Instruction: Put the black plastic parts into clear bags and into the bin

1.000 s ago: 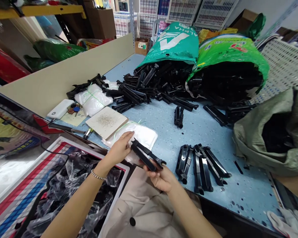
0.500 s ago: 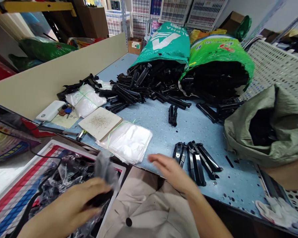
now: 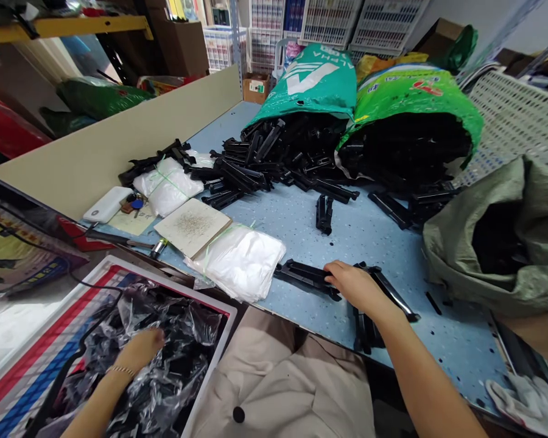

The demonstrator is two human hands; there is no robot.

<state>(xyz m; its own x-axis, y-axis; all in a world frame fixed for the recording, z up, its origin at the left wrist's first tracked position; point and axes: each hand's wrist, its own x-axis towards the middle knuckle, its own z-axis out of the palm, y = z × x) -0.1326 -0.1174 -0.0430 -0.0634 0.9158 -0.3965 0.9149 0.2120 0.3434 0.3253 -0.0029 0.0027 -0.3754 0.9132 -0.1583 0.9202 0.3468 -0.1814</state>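
At the front of the table, my right hand (image 3: pixel 354 285) has its fingers closed on the end of a long black plastic part (image 3: pixel 304 275), which lies sideways by the stack of clear plastic bags (image 3: pixel 244 258). Under and beside that hand are a few more black parts (image 3: pixel 388 292). My left hand (image 3: pixel 141 350) is down in the basket (image 3: pixel 232 322) on the left, over black parts wrapped in clear plastic (image 3: pixel 178 359); its fingers are mostly hidden. One pair of black parts (image 3: pixel 324 214) sits apart in mid-table.
A teal sack (image 3: pixel 317 79) and a green sack (image 3: pixel 415 91) spill black parts at the back. An olive woven sack (image 3: pixel 456 243) stands right, a white glove (image 3: pixel 525 398) below it. A square board (image 3: pixel 192 225), keys (image 3: pixel 137 204) and white device (image 3: pixel 107 205) lie left.
My left hand has moved down into the basket, and the clear bagged item it held is no longer in it. My right hand has reached right and taken hold of a black part, now lying sideways.
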